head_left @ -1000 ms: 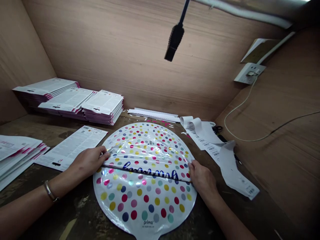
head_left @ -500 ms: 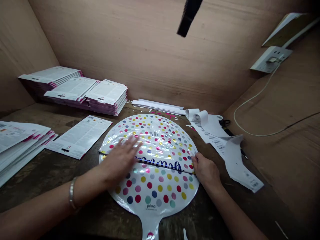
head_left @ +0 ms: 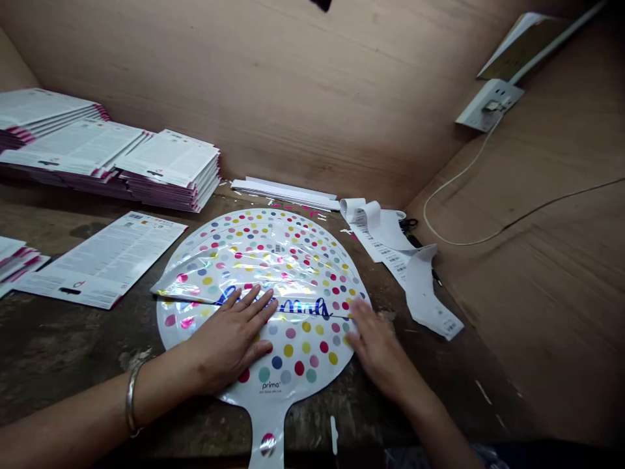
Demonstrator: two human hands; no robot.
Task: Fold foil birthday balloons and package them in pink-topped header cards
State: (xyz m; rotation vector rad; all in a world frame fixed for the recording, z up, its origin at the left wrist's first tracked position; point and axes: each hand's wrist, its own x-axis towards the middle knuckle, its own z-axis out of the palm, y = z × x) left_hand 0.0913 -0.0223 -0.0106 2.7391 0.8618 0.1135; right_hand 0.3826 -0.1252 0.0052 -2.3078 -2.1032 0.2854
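Note:
A flat, uninflated foil balloon [head_left: 303,352], white with coloured dots and a long tail, lies on the dark table. Its upper part is folded over, and blue script runs along the fold line. My left hand [head_left: 234,339] rests palm down over the lettering, fingers stretched out, covering some letters. At the balloon's right edge is my right hand [head_left: 378,345], blurred, its thumb and fingers apart and nothing visibly held between them.
Stacks of printed card packets [head_left: 166,159] stand at the back left, with a single packet [head_left: 102,260] nearer me. A curling strip of labels [head_left: 420,286] lies right of the balloon, by scissors [head_left: 409,225]. White paper strips [head_left: 283,192] lie along the back wall. A cable hangs from a socket [head_left: 489,104].
My left hand has come down to lie still across the lettering. My right hand has loosened its pinch on the balloon's right edge. The camera view has shifted right.

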